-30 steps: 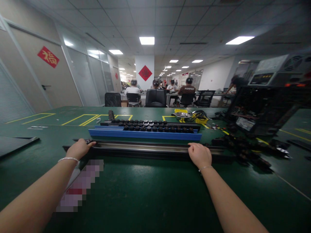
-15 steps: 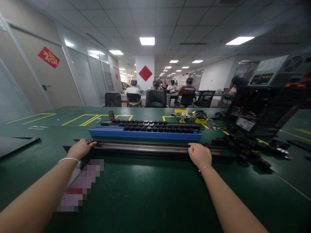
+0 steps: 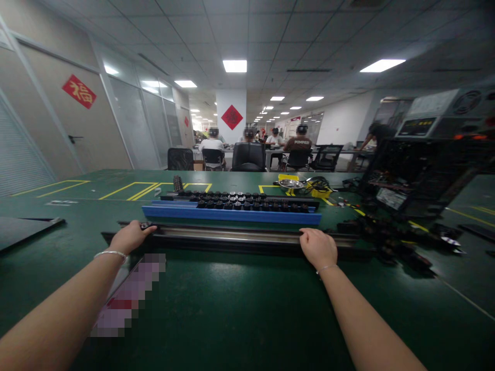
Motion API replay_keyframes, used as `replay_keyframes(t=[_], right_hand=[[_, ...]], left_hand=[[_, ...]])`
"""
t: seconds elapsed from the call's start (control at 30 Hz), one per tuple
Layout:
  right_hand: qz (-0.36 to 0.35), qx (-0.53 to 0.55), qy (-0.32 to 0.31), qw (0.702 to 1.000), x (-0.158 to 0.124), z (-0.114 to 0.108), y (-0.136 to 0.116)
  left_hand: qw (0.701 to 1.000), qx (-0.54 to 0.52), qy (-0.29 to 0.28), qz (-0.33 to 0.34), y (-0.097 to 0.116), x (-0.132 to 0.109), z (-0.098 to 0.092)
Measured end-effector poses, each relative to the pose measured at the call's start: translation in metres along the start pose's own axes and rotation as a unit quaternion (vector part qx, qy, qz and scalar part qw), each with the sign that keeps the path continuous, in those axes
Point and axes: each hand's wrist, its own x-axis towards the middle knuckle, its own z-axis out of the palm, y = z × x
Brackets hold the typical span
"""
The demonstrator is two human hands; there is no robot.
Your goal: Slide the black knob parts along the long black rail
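Observation:
A long black rail [image 3: 228,236] with a shiny metal strip along its channel lies crosswise in front of me on the green table. My left hand [image 3: 129,238] is closed at its left end, thumb and fingers on a small black part [image 3: 147,225] that sits at the rail. Most of that part is hidden by the fingers. Toward the right end, my right hand [image 3: 319,247] is closed around the rail, its fingertips out of sight. Just behind lies a blue rail [image 3: 232,213], and rows of small black socket-like pieces [image 3: 247,205] stand along it.
Loose black parts [image 3: 402,247] are heaped at the right, near an open computer case [image 3: 402,175]. A metal bowl [image 3: 291,183] and yellow items stand farther back. A blurred pinkish sheet [image 3: 131,293] lies by my left forearm, and a dark panel [image 3: 27,232] at far left.
My left hand has slid very slightly to the right along the rail with the small black part. The right hand stays in place on the rail.

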Motion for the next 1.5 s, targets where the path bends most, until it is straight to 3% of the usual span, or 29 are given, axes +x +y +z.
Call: replay_keyframes(t=[0.87, 1.5], right_hand=[[0.002, 0.006, -0.008, 1.000, 0.0002, 0.0000, 0.0009], [0.004, 0.004, -0.018, 1.000, 0.0002, -0.0014, 0.0000]], left_hand=[[1.000, 0.009, -0.020, 0.013, 0.0046, -0.0043, -0.0039], [0.997, -0.022, -0.036, 0.061, -0.0016, -0.0034, -0.0044]])
